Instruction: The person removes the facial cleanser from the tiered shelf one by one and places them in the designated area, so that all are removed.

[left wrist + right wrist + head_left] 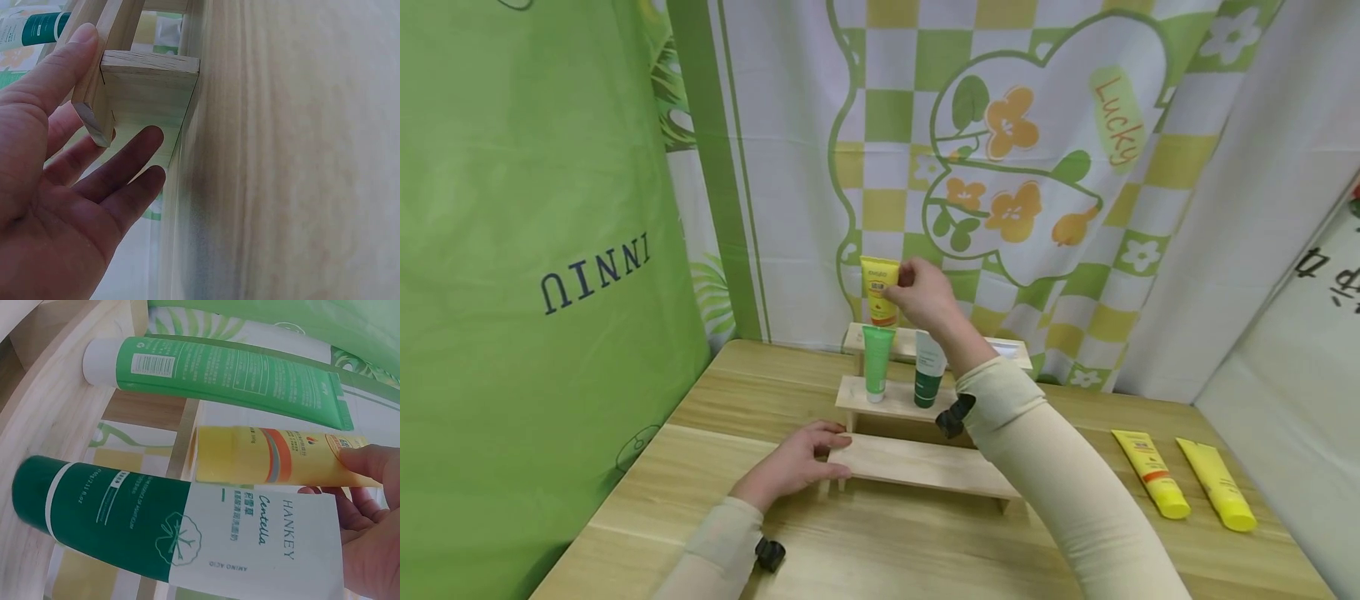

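My right hand (927,296) pinches a yellow squeeze tube (878,287) by its upper part, cap end down, at the left of the top tier; I cannot tell whether its cap touches the wood. In the right wrist view, thumb and fingers lie on either side of this yellow tube (244,455). A green tube (877,362) and a white and dark green tube (929,371) stand on caps on the middle tier. My left hand (797,460) holds the left end of the stepped wooden rack's (925,467) lowest tier, thumb on the plank (92,106), other fingers spread loosely.
Two yellow tubes (1152,475) (1217,485) lie on the wooden table (895,550) to the right of the rack. A patterned curtain (887,117) hangs behind the rack, and a green cloth (550,208) hangs at the left.
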Tool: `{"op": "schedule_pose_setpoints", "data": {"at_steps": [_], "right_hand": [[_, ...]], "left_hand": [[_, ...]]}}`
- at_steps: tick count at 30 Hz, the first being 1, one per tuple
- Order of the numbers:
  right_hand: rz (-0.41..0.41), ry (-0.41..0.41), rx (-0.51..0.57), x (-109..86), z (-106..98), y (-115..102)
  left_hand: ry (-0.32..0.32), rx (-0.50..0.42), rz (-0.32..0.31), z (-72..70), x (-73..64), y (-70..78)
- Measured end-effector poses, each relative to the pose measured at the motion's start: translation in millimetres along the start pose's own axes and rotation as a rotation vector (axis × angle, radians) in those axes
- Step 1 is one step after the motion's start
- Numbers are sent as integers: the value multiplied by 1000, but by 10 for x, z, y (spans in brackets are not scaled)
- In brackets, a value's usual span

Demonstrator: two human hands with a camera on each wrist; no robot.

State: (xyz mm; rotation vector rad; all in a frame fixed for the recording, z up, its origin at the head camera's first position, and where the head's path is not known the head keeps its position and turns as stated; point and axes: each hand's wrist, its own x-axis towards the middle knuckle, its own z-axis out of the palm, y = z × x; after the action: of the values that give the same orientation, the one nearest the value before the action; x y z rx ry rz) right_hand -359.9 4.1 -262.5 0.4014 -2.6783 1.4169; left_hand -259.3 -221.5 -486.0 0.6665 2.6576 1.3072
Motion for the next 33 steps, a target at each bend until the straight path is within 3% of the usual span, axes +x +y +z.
{"op": "schedule_pose_setpoints", "data": {"at_steps": [17,25,33], "right_hand": [[-15,157,200,-88,-220,-93],[-40,180,219,-113,-307,-45],[-50,228,326,-114,-498,57]], "left_hand": [[1,-5,-18,3,-4,44],[-3,-13,-21,31,4,13],[1,-24,-22,37,4,15]]}}
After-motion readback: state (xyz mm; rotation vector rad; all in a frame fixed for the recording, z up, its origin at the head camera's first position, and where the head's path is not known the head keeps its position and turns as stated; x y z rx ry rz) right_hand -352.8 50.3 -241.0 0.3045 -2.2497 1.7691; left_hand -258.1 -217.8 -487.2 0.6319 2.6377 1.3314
